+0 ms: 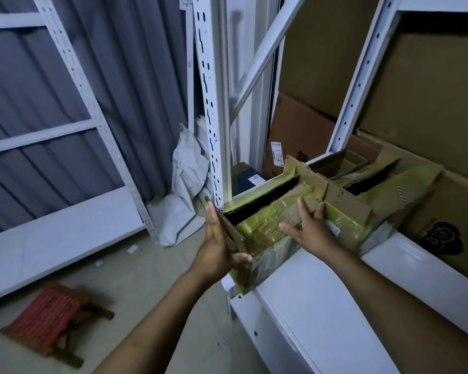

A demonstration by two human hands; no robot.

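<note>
Bare forearms (pixel 173 306), nearest, reaching to torn brown cardboard box bound in yellow-green tape (pixel 262 228).

Location: front left corner of white metal shelf (pixel 322 292), near end seemingly past the edge, close beside perforated white upright (pixel 211 103).

Left hand (pixel 216 247): clasped on that near end, thumb hooked at lower corner, fingers up the outer flap.

Right hand (pixel 308 230): flat on top, fingers spread, gripping nothing. Hands apart.

Risks, as judged:
- Near end tipping toward floor (pixel 146 265) if drawn further out on one true grip.
- Ragged flaps tearing under load.
- Open top slit spilling contents.
- Snagging on upright or neighbouring large brown carton (pixel 430 211).
</note>
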